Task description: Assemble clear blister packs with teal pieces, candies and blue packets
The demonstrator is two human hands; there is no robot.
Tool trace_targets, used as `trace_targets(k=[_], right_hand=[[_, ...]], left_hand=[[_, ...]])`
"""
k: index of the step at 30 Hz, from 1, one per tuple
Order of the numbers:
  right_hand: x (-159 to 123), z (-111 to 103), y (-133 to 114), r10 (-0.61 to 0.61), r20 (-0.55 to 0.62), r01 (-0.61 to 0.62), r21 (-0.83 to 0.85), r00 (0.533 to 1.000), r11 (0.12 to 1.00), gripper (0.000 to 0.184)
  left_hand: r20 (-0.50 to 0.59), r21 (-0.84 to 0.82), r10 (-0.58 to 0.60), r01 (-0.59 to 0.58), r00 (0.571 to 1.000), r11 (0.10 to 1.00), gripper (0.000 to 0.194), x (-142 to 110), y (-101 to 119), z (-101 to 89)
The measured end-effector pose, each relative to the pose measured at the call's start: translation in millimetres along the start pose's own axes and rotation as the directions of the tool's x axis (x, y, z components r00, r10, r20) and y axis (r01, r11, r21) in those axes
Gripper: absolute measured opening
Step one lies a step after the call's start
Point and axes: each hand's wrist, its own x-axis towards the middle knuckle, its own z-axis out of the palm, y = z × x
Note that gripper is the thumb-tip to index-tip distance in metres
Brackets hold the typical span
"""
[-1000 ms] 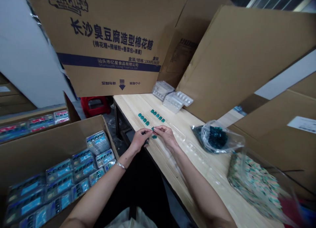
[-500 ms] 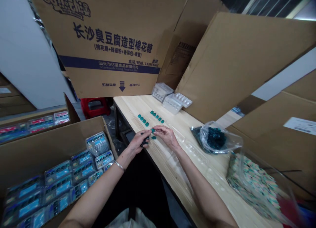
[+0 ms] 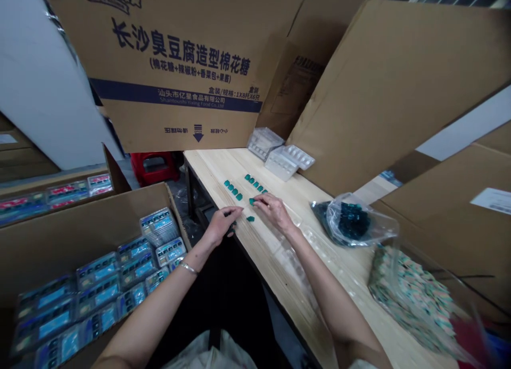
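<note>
My right hand (image 3: 273,212) pinches a small teal-green, gem-like piece (image 3: 252,202) at its fingertips, just above the table. My left hand (image 3: 224,224) hovers by the table's near edge, its fingers curled around several dark pieces (image 3: 232,230) that are mostly hidden in the palm. Between the hands a single green piece (image 3: 250,219) lies apart. Beyond them are two short rows of the same pieces, a left row (image 3: 233,190) and a right row (image 3: 255,183). Clear plastic blister sheets (image 3: 293,262) lie under and beside my right forearm.
A bag of dark green pieces (image 3: 351,222) and a clear container of multicoloured pieces (image 3: 415,300) stand on the right. Clear trays (image 3: 281,161) sit at the back against large cartons (image 3: 179,113). To the left, an open carton (image 3: 80,233) holds packaged goods; a red stool (image 3: 154,167) is behind.
My right hand has drawn away from the left, carrying a green piece slightly up and right toward the rows. My left hand has shifted slightly left, and the view has tilted a little.
</note>
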Motion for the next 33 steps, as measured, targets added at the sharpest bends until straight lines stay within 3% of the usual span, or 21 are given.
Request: trace_targets(k=[3, 5, 9, 19, 27, 30, 33], right_hand=[[18.1, -2.9, 24.7, -0.107, 0.087, 0.118, -0.141, 0.990, 0.983, 0.017], [29.4, 1.0, 37.5, -0.129, 0.153, 0.153, -0.160, 0.980, 0.975, 0.015], [44.5, 14.8, 53.0, -0.136, 0.238, 0.176, -0.159, 0.962, 0.971, 0.012], [54.1, 27.9, 67.9, -0.252, 0.374, 0.343, -0.200, 0.892, 0.918, 0.015], [49.2, 36.4, 62.1, -0.189, 0.483, 0.377, -0.327, 0.855, 0.866, 0.020], [39.2, 27.0, 52.2, -0.189, 0.408, 0.336, -0.326, 0.893, 0.884, 0.020], [22.0, 12.6, 39.3, -0.122, 0.306, 0.220, -0.311, 0.944, 0.925, 0.024]], left_hand=[[-0.031, 0.437, 0.231, -0.195, 0.972, 0.878, 0.030, 12.0, -10.8, -6.8], [0.004, 0.567, 0.325, -0.270, 0.946, 0.778, 0.020, 18.9, -15.5, -10.1], [0.040, 0.642, 0.344, -0.288, 0.938, 0.710, 0.013, 24.0, -20.3, -13.6], [0.103, 0.758, 0.304, -0.273, 0.947, 0.593, 0.022, 26.9, -22.1, -15.0], [0.080, 0.733, 0.262, -0.235, 0.962, 0.638, 0.021, 26.8, -16.0, -13.6], [0.057, 0.692, 0.229, -0.204, 0.972, 0.692, 0.032, 21.9, -11.7, -17.4], [-0.011, 0.496, 0.076, -0.061, 0.997, 0.866, 0.047, 11.7, -7.8, -23.6]])
